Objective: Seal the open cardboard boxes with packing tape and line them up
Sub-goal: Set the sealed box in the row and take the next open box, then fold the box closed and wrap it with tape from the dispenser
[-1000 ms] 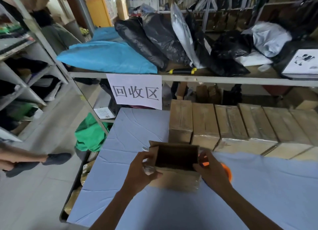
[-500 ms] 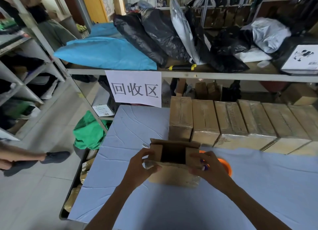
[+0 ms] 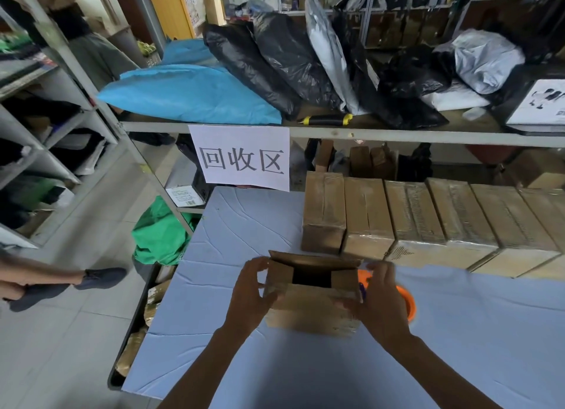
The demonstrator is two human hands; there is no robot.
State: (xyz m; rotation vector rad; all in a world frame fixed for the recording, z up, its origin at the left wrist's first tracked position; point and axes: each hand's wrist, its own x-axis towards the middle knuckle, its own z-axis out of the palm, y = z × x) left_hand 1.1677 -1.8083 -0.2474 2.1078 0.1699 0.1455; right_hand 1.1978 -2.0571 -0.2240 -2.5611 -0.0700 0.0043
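Observation:
An open cardboard box (image 3: 308, 312) stands on the blue table cover (image 3: 244, 225) in front of me. Its two side flaps are folded in, leaving a dark gap in the middle; the far flap stands up. My left hand (image 3: 249, 292) grips the box's left end with fingers over the left flap. My right hand (image 3: 379, 301) grips the right end, pressing the right flap down. An orange tape dispenser (image 3: 408, 301) lies on the table just behind my right hand, mostly hidden. A row of several taped boxes (image 3: 412, 219) is lined up behind.
A shelf edge with a white paper sign (image 3: 241, 158) hangs over the table's far side; bags lie on the shelf above. Left of the table is floor with a green bag (image 3: 159, 234), grey shelving and another person's foot (image 3: 101, 277).
The box's side flaps have been folded inward by both hands, narrowing the opening to a small gap. The box itself has stayed in place.

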